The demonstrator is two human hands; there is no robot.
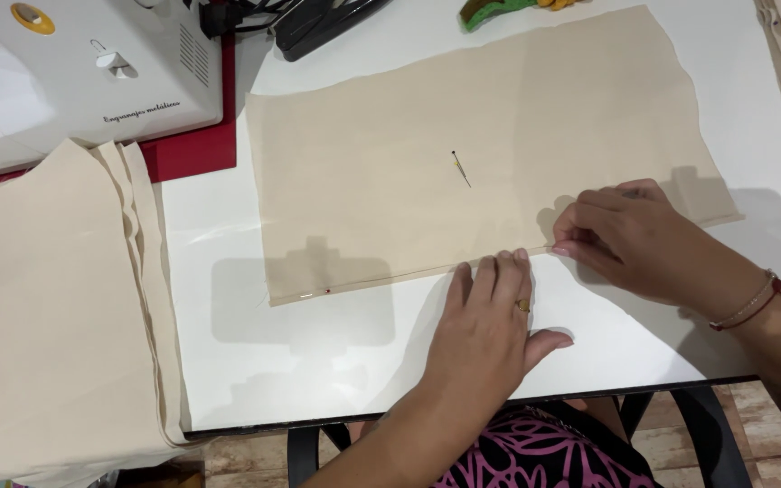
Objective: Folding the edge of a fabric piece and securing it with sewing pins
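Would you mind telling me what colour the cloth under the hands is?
The cloth is plain beige, shown best in the head view.

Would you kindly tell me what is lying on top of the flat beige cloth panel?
On the beige cloth panel lies a pin. The left hand presses its near folded edge, and the right hand pinches that edge. Whatever lies beneath the hands is covered.

Left hand [490, 312] presses the beige cloth's [463, 117] folded hem flat while right hand [621, 237] pinches it.
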